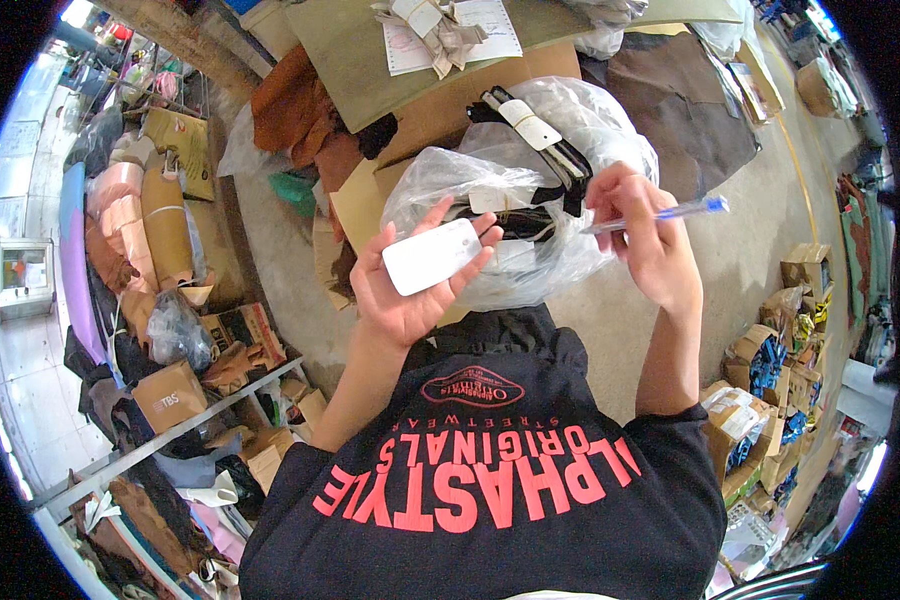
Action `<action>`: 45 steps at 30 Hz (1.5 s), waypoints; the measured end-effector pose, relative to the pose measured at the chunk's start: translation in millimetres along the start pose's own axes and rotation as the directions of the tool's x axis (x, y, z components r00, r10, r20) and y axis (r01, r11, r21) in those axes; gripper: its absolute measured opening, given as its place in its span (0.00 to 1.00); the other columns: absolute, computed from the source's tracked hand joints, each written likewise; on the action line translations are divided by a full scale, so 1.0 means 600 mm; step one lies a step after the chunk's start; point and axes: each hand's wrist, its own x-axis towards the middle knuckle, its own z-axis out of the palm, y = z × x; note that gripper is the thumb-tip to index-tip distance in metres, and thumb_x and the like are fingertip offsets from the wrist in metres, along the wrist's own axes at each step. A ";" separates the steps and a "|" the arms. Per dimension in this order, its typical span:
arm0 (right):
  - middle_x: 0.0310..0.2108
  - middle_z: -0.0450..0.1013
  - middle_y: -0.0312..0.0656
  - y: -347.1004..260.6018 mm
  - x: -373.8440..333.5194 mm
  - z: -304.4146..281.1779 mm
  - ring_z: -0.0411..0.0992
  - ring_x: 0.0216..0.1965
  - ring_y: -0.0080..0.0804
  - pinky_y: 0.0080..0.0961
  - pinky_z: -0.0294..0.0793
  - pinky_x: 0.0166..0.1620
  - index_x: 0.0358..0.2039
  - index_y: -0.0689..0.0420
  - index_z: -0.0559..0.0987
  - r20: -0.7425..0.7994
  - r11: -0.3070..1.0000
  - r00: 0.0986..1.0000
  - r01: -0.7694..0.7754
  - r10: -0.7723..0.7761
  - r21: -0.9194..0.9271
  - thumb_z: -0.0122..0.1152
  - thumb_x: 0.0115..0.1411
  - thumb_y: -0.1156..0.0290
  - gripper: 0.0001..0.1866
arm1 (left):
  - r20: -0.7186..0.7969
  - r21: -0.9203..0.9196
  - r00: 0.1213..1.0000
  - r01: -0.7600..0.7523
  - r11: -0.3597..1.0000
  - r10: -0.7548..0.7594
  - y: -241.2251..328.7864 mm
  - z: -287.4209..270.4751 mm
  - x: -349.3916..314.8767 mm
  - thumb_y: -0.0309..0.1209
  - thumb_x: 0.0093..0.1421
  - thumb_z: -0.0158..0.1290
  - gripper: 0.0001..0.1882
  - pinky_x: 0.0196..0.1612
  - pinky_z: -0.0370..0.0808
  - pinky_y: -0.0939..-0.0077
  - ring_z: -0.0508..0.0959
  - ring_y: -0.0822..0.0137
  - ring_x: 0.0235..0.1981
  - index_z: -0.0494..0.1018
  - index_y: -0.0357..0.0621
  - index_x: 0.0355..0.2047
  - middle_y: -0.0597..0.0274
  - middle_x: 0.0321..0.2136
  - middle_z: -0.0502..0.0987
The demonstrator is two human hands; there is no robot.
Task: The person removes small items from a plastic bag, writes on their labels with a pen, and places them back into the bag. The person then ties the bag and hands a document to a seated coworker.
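A blank-looking white card (pixel 432 257) with a small hole near one end rests across the palm of my left hand (pixel 398 312), held by the thumb and curled fingers. My right hand (pixel 652 245) grips a clear-and-blue pen (pixel 692 209), its tip pointing left toward the card but apart from it. Between and beyond the hands sits an open clear plastic bag (pixel 560 262). A bundle of dark strips (pixel 568 165) with a white tag (pixel 530 124) banded to it lies on the bag. Another dark bundle (pixel 525 225) is partly hidden inside.
Ahead, a greenish board (pixel 350 60) carries a printed sheet (pixel 500 25) and a banded beige bundle (pixel 448 45). Brown leather pieces (pixel 292 105) hang beside it. Leather rolls (pixel 165 220) and a metal rail (pixel 160 440) stand left. Cardboard boxes (pixel 735 415) line the right.
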 end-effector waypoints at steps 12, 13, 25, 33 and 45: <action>0.23 0.74 0.41 -0.025 -0.064 0.171 0.76 0.23 0.34 0.29 0.73 0.28 0.29 0.57 0.71 -0.189 0.901 0.928 0.361 -0.321 0.241 0.43 0.76 0.59 0.20 | 0.186 0.022 0.982 0.035 0.999 -0.038 -0.059 0.064 -0.005 0.41 0.58 0.48 0.30 0.74 0.55 0.44 0.56 0.36 0.73 0.74 0.40 0.59 0.32 0.72 0.54; 0.23 0.74 0.41 -0.023 -0.065 0.176 0.75 0.22 0.35 0.30 0.73 0.28 0.29 0.57 0.70 -0.210 0.881 0.908 0.408 -0.363 0.241 0.42 0.76 0.59 0.20 | 0.192 0.061 0.981 0.017 0.998 -0.028 -0.062 0.068 -0.004 0.41 0.56 0.48 0.31 0.74 0.55 0.45 0.56 0.36 0.73 0.74 0.40 0.59 0.32 0.72 0.54; 0.18 0.71 0.39 -0.022 -0.065 0.194 0.71 0.17 0.34 0.30 0.70 0.23 0.21 0.55 0.68 -0.225 0.809 0.784 0.586 -0.578 -0.034 0.38 0.77 0.64 0.23 | 0.146 0.146 0.989 -0.026 0.989 0.005 -0.098 0.111 -0.005 0.40 0.45 0.49 0.33 0.76 0.52 0.51 0.60 0.39 0.71 0.70 0.42 0.53 0.36 0.66 0.65; 0.18 0.61 0.43 -0.019 -0.069 0.204 0.65 0.17 0.45 0.40 0.65 0.23 0.21 0.57 0.65 -0.227 0.778 0.753 0.628 -0.618 -0.035 0.47 0.69 0.74 0.16 | 0.097 0.179 0.995 -0.034 0.983 0.016 -0.104 0.118 -0.012 0.40 0.45 0.49 0.33 0.75 0.53 0.52 0.61 0.40 0.71 0.70 0.42 0.53 0.36 0.66 0.66; 0.18 0.61 0.43 -0.022 -0.074 0.206 0.65 0.17 0.45 0.39 0.65 0.24 0.20 0.57 0.64 -0.255 0.795 0.772 0.606 -0.582 0.023 0.47 0.69 0.73 0.17 | 0.115 0.166 0.993 -0.022 0.986 0.003 -0.102 0.116 -0.017 0.40 0.45 0.48 0.33 0.76 0.53 0.51 0.61 0.39 0.71 0.69 0.39 0.53 0.35 0.66 0.65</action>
